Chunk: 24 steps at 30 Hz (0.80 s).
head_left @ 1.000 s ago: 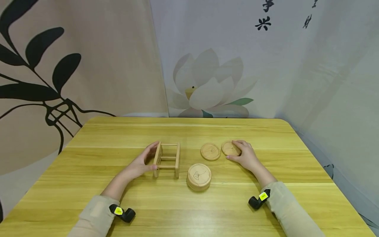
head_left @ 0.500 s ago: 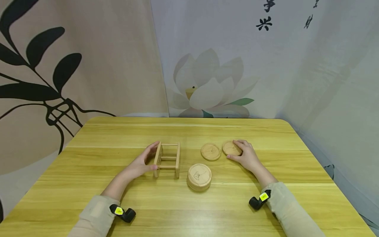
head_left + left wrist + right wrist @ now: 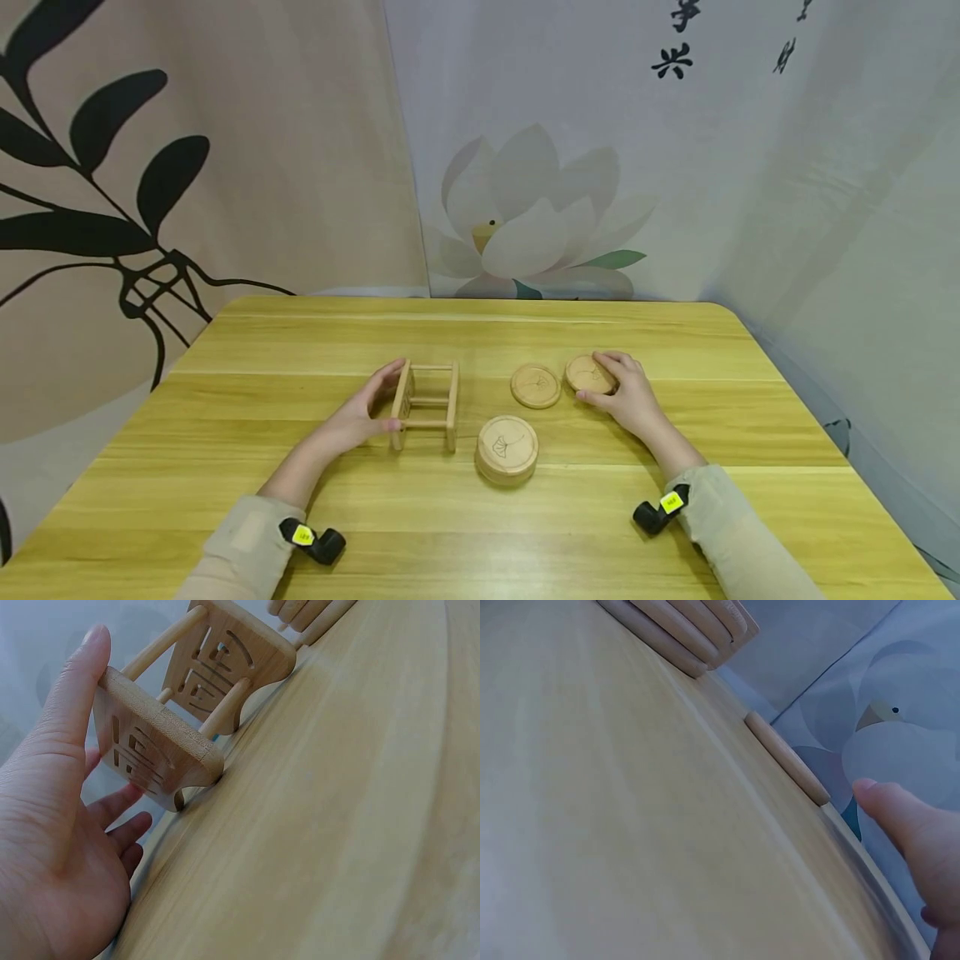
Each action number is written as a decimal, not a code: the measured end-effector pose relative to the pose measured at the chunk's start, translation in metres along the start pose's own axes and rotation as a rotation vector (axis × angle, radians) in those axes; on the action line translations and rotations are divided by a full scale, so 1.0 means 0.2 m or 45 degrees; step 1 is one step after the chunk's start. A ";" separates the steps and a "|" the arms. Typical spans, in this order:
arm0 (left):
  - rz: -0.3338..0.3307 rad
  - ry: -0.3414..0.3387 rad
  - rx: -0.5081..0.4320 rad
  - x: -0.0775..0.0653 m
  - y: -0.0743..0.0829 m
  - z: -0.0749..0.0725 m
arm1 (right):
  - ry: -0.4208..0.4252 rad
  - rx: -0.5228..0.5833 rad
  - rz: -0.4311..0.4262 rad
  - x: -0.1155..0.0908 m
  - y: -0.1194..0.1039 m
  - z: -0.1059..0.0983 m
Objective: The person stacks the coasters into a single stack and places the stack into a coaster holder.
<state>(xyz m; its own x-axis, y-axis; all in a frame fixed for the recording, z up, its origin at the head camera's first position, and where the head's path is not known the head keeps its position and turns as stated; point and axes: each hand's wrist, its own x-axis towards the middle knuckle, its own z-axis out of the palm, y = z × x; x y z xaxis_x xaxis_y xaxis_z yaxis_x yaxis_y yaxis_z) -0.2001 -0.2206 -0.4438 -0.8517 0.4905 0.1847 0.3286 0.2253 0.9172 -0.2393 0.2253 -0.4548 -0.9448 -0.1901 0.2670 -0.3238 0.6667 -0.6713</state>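
My left hand [image 3: 358, 410] grips the near-left side panel of a small wooden coaster rack [image 3: 424, 425], thumb at its front edge and fingers behind. The left wrist view shows cut-out patterns in the rack's two panels [image 3: 229, 664], joined by round rods. My right hand [image 3: 626, 395] holds a round wooden coaster [image 3: 588, 374] by its edge, at the back right; whether it touches the table I cannot tell. Just left of it lies another coaster [image 3: 536, 386], flat. A stack of coasters [image 3: 507, 450] stands between the hands, nearer the person, a leaf drawing on top.
All of it is on a wooden table [image 3: 420, 533] with rounded far corners. Behind hangs a printed cloth [image 3: 315, 167] with leaves, a white flower and writing. A small black camera [image 3: 313, 540] sits on the left wrist, and another camera [image 3: 660, 510] on the right.
The head view has shifted very slightly. My right hand and its coaster have edged a little away from the person; the left hand, rack and stack keep their places.
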 end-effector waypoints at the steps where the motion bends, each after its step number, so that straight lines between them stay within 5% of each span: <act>1: 0.002 -0.001 -0.001 0.00 0.00 0.00 | 0.003 0.005 -0.004 0.00 0.00 0.00; 24: 0.017 -0.001 -0.013 0.00 -0.01 -0.01 | 0.029 0.139 -0.141 -0.05 -0.16 0.05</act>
<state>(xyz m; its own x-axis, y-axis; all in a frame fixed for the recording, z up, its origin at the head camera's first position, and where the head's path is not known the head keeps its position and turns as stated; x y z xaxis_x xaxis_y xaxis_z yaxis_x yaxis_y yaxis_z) -0.2014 -0.2218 -0.4450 -0.8470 0.4941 0.1962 0.3355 0.2106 0.9182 -0.2194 0.1987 -0.4433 -0.9021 -0.2408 0.3580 -0.4304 0.5604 -0.7076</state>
